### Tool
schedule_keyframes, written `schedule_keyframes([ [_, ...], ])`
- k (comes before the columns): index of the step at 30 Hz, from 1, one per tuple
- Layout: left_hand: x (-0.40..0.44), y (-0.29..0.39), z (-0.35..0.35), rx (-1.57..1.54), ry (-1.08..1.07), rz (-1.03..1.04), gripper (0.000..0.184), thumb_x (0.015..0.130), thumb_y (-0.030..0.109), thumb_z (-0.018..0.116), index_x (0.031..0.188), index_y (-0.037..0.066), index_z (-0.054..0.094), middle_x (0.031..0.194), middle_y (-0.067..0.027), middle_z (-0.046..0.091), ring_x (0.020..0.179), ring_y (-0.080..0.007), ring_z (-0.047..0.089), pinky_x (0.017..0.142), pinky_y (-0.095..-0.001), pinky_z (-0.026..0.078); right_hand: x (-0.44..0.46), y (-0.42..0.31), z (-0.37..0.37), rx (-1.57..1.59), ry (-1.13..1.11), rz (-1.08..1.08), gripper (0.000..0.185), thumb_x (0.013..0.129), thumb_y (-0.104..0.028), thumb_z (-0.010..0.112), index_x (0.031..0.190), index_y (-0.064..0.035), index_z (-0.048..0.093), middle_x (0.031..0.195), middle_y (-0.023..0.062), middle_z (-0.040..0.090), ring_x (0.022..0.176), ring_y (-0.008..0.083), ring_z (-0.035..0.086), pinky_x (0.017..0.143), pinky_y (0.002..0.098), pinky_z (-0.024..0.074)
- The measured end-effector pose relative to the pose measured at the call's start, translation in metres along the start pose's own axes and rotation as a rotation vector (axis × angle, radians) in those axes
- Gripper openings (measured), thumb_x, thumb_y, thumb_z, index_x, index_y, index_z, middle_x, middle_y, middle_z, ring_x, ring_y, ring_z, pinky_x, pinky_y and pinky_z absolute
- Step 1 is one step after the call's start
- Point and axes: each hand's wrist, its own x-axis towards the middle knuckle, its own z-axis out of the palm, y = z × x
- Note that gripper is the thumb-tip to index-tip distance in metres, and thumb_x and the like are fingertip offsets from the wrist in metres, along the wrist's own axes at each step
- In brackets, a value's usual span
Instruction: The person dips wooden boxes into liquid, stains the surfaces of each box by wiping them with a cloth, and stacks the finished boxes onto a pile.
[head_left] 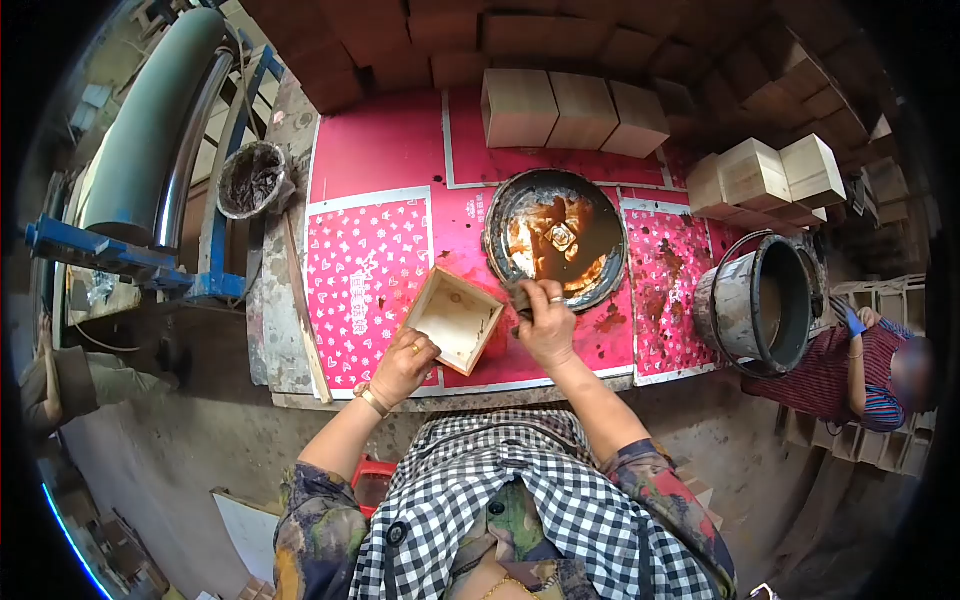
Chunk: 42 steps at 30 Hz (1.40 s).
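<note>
My left hand [405, 364] grips the near left side of a small open wooden box [462, 312]. The box is tilted, and its pale inside faces up. In my right hand [546, 322], the closed fingers hold a small dark sponge-like pad [520, 298], close to the box's right side. Much of the pad is hidden by the fingers, so its exact kind is unclear. Just beyond that hand sits a round black basin [492, 246], with glossy brown liquid [590, 240] and a small pale block-like piece [561, 237] in it.
Pink printed sheets [350, 290] cover the table. Wooden boxes [583, 110] line its back, and more boxes [755, 172] stand at right beside a stained bucket [735, 300]. At left are a dirty pail [252, 180] and a roller machine [155, 130]. Another person [840, 370] is at far right.
</note>
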Motion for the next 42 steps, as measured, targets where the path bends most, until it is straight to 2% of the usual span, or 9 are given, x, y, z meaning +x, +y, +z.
schedule_keyframes([
  [5,-0.002,-0.001,0.004,-0.01,0.007,0.005,0.022,0.065,0.002,0.069,0.084,0.005,0.058,0.084,-0.007,0.057,0.09,-0.0262,0.055,0.083,-0.0404,0.043,-0.016,-0.038,-0.004,0.205,-0.092,-0.356,0.031,0.069,-0.003,0.06,0.099,-0.0124,0.061,0.085,0.0067,0.059,0.07,0.0261,0.063,0.056,0.0351,0.0523],
  [8,-0.004,0.0,0.003,0.014,0.014,0.01,0.023,0.064,0.003,0.067,0.085,0.006,0.058,0.084,-0.0078,0.056,0.091,-0.0266,0.053,0.086,-0.0407,0.043,-0.062,-0.055,0.011,0.192,-0.381,-0.533,0.032,0.073,-0.01,0.057,0.105,-0.0126,0.06,0.086,0.0061,0.056,0.075,0.0216,0.061,0.061,0.0337,0.0513],
  [11,-0.002,-0.003,0.009,-0.054,-0.006,-0.027,0.027,0.065,0.003,0.068,0.09,0.004,0.058,0.087,-0.0089,0.056,0.093,-0.0295,0.053,0.081,-0.0438,0.046,-0.06,-0.045,0.006,0.207,-0.321,-0.342,0.044,0.069,-0.008,0.063,0.112,-0.017,0.059,0.09,0.0088,0.057,0.078,0.026,0.061,0.062,0.0375,0.051],
  [15,0.002,0.006,0.015,0.041,0.099,-0.036,0.031,0.066,0.003,0.068,0.096,0.005,0.059,0.091,-0.0094,0.056,0.094,-0.0303,0.053,0.081,-0.0439,0.047,-0.033,-0.001,-0.009,0.271,-0.094,0.111,0.034,0.074,-0.005,0.066,0.107,-0.009,0.06,0.094,0.0107,0.06,0.083,0.0309,0.062,0.069,0.0384,0.0509],
  [23,0.015,0.017,-0.008,0.023,0.168,-0.098,0.025,0.065,0.0,0.067,0.089,0.006,0.062,0.083,-0.0087,0.058,0.09,-0.0283,0.055,0.088,-0.0415,0.043,-0.002,0.07,-0.047,0.526,0.08,0.277,0.024,0.081,-0.004,0.062,0.104,-0.002,0.06,0.093,0.0146,0.06,0.087,0.0291,0.06,0.076,0.0361,0.0474],
  [30,0.111,0.055,-0.22,0.475,0.612,0.036,0.026,0.062,-0.015,0.054,0.078,0.003,0.062,0.073,-0.0119,0.058,0.072,-0.0306,0.055,0.067,-0.0368,0.045,-0.034,0.123,-0.054,0.401,-0.056,0.212,0.029,0.077,-0.011,0.068,0.103,-0.0016,0.061,0.094,0.0174,0.061,0.086,0.0338,0.061,0.076,0.0397,0.0482],
  [33,0.18,0.077,-0.326,0.248,0.707,0.012,0.026,0.076,-0.014,0.046,0.092,-0.001,0.061,0.086,-0.0101,0.06,0.084,-0.0178,0.062,0.068,-0.0323,0.052,-0.03,0.138,-0.053,0.494,0.011,0.398,0.025,0.081,-0.006,0.063,0.105,0.0012,0.059,0.095,0.0139,0.064,0.087,0.0239,0.062,0.079,0.0334,0.0489],
  [36,0.26,0.067,-0.433,0.754,0.818,0.102,0.032,0.071,-0.009,0.047,0.1,-0.001,0.06,0.094,-0.0191,0.063,0.086,-0.0341,0.062,0.077,-0.0358,0.05,-0.013,0.134,-0.054,0.55,0.153,0.462,0.026,0.081,-0.004,0.062,0.106,0.0035,0.058,0.093,0.0143,0.063,0.088,0.0232,0.062,0.078,0.0338,0.0497],
  [42,0.434,0.022,-0.552,0.62,0.739,0.119,0.037,0.071,-0.004,0.048,0.106,0.0,0.061,0.094,-0.019,0.065,0.084,-0.0319,0.063,0.078,-0.0367,0.05,-0.011,0.11,-0.034,0.656,0.14,0.637,0.031,0.09,-0.017,0.059,0.117,-0.0007,0.057,0.109,0.0113,0.062,0.098,0.0208,0.059,0.085,0.0326,0.0474],
])
